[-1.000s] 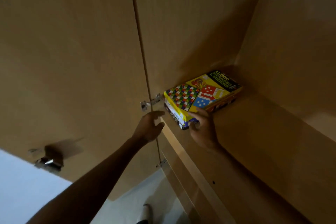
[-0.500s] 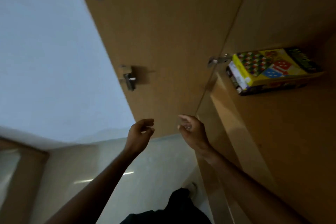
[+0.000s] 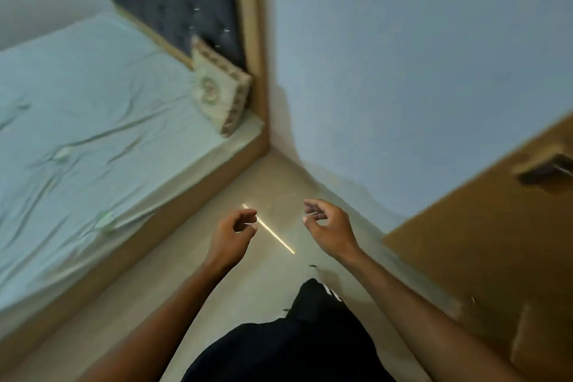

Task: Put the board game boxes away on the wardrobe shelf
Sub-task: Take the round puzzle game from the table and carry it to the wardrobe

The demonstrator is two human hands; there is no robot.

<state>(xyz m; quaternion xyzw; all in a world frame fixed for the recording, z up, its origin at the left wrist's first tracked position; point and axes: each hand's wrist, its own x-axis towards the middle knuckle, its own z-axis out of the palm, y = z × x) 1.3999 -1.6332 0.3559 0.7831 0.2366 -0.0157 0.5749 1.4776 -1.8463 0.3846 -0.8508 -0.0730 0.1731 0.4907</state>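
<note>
Plainly empty, the left hand (image 3: 231, 236) and right hand (image 3: 328, 228) hang with fingers loosely curled above the floor (image 3: 186, 273) beside the wardrobe door (image 3: 465, 242), so fetching a box probably comes next.

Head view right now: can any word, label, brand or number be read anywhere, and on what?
No readable text anywhere in this view.
pillow: a round motif, too blurred to show any letters.
black garment: small white marks near its top edge, too blurred to read.
wardrobe door: no writing shows.

Pale mint bedsheet (image 3: 93, 108), brown wardrobe door (image 3: 496, 226), beige floor (image 3: 173, 282)
</note>
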